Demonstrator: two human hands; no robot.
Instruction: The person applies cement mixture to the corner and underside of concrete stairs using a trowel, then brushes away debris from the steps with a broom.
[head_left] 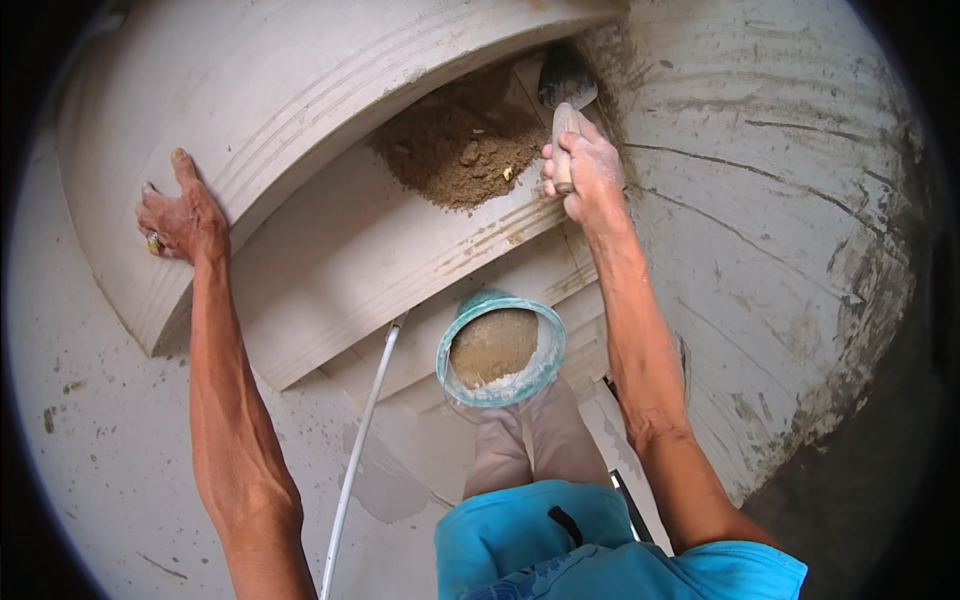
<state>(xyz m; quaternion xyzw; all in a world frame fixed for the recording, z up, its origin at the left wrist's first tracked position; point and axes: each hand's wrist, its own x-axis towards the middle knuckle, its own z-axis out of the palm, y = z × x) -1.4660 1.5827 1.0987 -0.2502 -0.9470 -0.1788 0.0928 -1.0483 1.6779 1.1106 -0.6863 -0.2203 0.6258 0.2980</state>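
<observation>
My right hand (588,165) is wrapped round the pale handle of a trowel (567,82). Its dark blade rests in the far right corner of a stair step, against the wall. Beside it, a heap of brown, crumbly sand-like material (470,165) lies on the tread, with a few small pale bits in it. My left hand (184,215), with a ring on one finger, lies spread on the grooved tread of the step above (270,95); it holds nothing. A teal bucket (556,365) of grey-brown mix stands on a lower step, in front of my legs.
A grey, cracked plaster wall (740,200) closes off the right side. A thin white pole (360,450) leans against the edge of a lower step (330,310). Left of the stairs is a pale, spotted surface (110,430).
</observation>
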